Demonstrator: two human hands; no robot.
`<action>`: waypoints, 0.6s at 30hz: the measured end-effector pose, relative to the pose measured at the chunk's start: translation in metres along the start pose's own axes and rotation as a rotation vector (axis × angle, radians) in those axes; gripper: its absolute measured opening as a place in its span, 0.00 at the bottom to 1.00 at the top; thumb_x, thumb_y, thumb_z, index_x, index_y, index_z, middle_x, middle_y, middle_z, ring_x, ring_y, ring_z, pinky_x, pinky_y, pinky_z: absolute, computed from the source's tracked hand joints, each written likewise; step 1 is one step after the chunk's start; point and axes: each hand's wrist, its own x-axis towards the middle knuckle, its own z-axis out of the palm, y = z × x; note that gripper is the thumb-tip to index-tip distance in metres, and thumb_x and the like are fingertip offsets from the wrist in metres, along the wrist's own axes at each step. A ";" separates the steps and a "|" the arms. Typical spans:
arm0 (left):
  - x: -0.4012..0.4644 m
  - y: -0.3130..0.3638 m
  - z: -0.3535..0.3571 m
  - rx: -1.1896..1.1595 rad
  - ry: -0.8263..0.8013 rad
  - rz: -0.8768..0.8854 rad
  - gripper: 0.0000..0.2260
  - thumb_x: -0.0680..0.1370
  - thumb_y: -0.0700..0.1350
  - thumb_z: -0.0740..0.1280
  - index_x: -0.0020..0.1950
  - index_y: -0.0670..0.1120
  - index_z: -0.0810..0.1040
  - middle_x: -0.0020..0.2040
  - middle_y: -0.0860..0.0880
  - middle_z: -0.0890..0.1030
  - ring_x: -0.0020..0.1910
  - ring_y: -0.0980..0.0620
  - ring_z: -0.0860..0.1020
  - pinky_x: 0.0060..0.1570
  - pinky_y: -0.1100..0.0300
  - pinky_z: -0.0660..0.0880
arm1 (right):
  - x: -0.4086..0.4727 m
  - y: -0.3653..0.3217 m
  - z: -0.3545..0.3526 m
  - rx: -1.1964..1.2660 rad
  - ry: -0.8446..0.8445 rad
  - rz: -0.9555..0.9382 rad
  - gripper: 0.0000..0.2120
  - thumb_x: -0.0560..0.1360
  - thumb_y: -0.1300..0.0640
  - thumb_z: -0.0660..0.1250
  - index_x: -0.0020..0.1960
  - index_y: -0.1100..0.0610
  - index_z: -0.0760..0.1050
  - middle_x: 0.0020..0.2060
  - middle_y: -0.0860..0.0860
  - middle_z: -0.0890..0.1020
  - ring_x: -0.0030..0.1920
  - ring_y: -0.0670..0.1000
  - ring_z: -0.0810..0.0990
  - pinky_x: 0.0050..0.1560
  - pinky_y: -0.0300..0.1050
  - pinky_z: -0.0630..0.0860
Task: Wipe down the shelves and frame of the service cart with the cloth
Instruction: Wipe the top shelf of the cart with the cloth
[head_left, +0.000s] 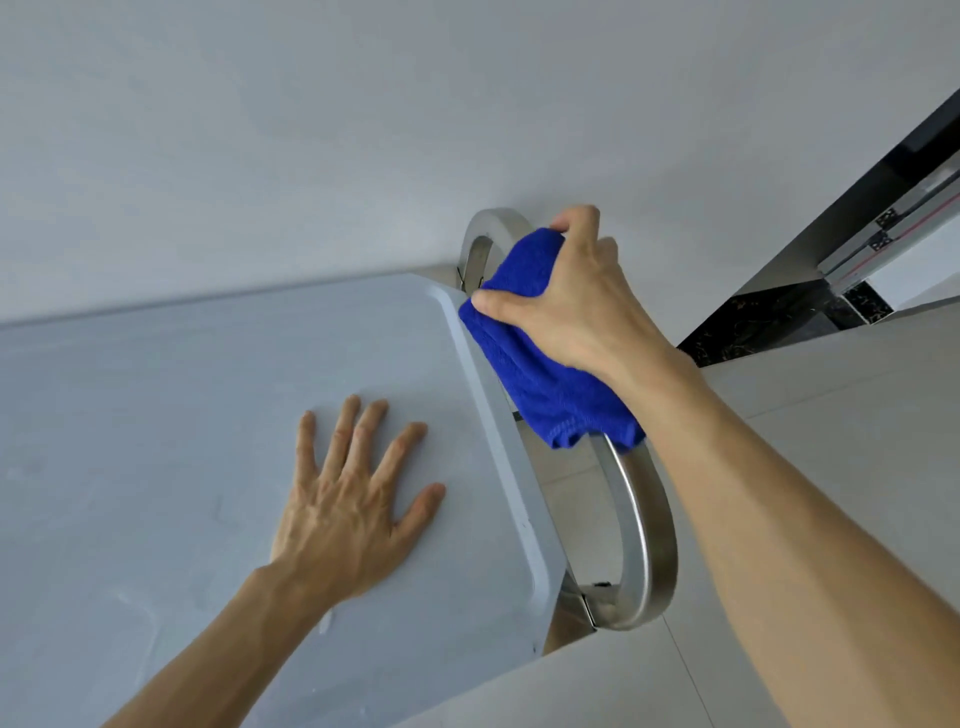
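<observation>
A: Which step are you on?
B: Frame. Your right hand (566, 301) grips the cloth (540, 353) round the handle (639, 530), at 3 o'clock off the shelf (156, 415); left hand (353, 499) rests flat, fingers spread. Next, slide toward 5.

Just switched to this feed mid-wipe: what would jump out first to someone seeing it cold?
The bright blue cloth, gripped by the right hand around the cart's curved steel handle at centre right. Next, the left hand resting flat, fingers spread, on the grey top shelf.
</observation>
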 end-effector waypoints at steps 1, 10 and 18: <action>0.000 0.000 0.000 0.002 0.005 0.008 0.30 0.79 0.65 0.52 0.73 0.50 0.72 0.73 0.39 0.70 0.76 0.38 0.64 0.73 0.31 0.55 | 0.009 -0.005 0.001 0.023 0.023 -0.014 0.37 0.68 0.38 0.76 0.66 0.50 0.59 0.56 0.50 0.64 0.51 0.56 0.73 0.50 0.50 0.71; -0.001 0.000 0.002 -0.008 0.036 0.032 0.29 0.79 0.64 0.52 0.72 0.49 0.74 0.72 0.38 0.71 0.76 0.38 0.65 0.72 0.31 0.54 | -0.028 -0.001 0.012 -0.633 0.072 -0.312 0.39 0.79 0.43 0.62 0.81 0.55 0.46 0.80 0.50 0.49 0.70 0.56 0.65 0.44 0.51 0.73; 0.001 0.000 0.006 0.004 0.052 0.044 0.30 0.79 0.64 0.52 0.73 0.48 0.74 0.73 0.37 0.70 0.76 0.36 0.65 0.72 0.30 0.55 | -0.097 0.031 -0.005 -0.512 -0.017 -0.228 0.32 0.79 0.42 0.49 0.81 0.46 0.43 0.81 0.48 0.50 0.49 0.53 0.79 0.35 0.42 0.73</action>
